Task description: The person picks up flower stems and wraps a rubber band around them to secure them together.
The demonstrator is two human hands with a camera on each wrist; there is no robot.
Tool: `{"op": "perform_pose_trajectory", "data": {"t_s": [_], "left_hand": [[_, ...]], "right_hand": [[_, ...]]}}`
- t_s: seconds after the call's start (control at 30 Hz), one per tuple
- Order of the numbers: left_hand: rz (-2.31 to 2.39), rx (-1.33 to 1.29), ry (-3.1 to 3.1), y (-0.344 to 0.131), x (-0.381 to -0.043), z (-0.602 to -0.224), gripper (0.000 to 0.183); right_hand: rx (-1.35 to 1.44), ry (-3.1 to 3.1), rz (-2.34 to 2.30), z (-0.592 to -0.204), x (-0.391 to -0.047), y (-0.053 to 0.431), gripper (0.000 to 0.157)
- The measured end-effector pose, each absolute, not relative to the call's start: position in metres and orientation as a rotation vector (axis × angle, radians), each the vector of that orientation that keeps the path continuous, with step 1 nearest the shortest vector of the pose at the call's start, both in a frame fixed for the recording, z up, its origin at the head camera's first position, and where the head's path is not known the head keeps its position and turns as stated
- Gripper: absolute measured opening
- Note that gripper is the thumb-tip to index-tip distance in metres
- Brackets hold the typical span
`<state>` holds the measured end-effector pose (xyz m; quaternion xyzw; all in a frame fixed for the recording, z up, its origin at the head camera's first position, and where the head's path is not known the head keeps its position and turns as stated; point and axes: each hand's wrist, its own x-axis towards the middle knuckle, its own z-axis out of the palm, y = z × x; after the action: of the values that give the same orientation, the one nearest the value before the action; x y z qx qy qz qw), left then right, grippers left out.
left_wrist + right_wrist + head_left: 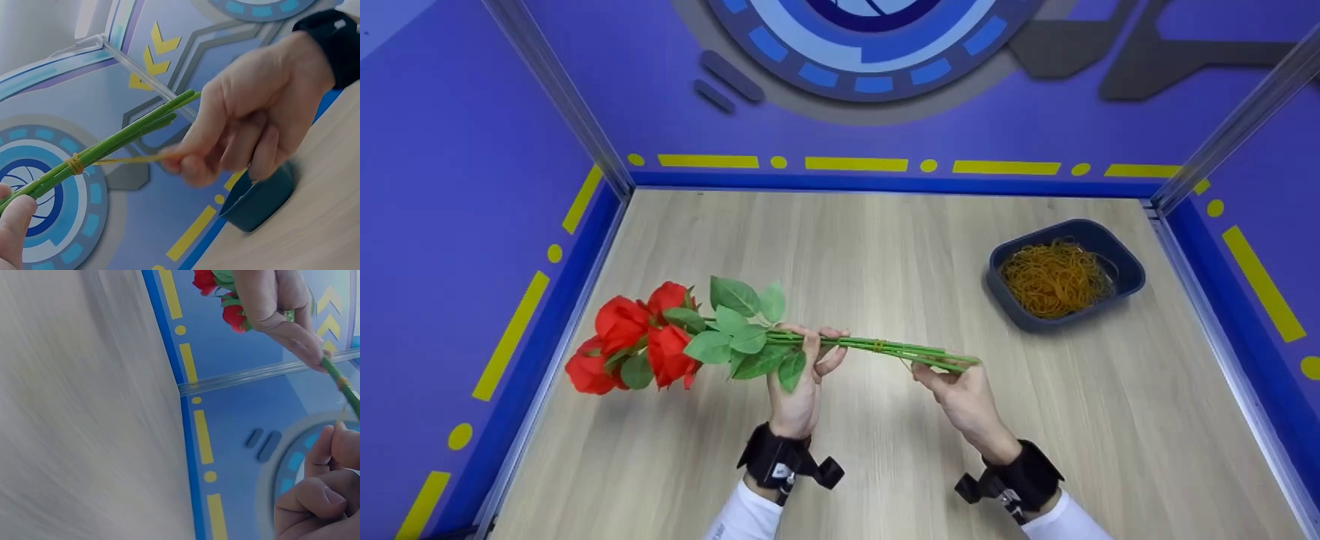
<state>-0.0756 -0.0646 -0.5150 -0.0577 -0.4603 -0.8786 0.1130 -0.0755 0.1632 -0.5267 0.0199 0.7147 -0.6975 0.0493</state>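
A bunch of red artificial roses [622, 330] with green leaves is held level above the table, blooms to the left. My left hand [799, 390] grips the green stems [121, 138] just below the leaves. Farther down, a yellow rubber band [75, 164] is wound round the stems. My right hand [964, 401] pinches a stretched loop of that band between thumb and forefinger, pulling it away toward the stem ends, as the left wrist view shows. In the right wrist view the pinching fingers [337, 444] are beside the stems.
A dark blue-grey plastic box [1125, 277] holding a heap of yellow rubber bands [1054, 277] stands at the back right of the wooden table [885, 465]. Blue printed panels [840, 142] with metal corner posts wall in the table's back and sides.
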Motion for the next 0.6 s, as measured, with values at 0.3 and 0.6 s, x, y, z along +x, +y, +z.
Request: {"op": "perform_pose_trajectory", "data": {"t_s": [0.3,0.6], "left_hand": [[-2.525,-0.138,-1.327,-0.070,-0.080,-0.515,0.006],[-2.499,-0.156,-1.301,-0.072,-0.082,-0.515,0.004]], "right_hand": [[0.059,2.236,-2.309,-0.518,-0.055,0.167,0.020],[0.131,2.098,-2.582,-0.518,-0.051,0.172,0.015]]}}
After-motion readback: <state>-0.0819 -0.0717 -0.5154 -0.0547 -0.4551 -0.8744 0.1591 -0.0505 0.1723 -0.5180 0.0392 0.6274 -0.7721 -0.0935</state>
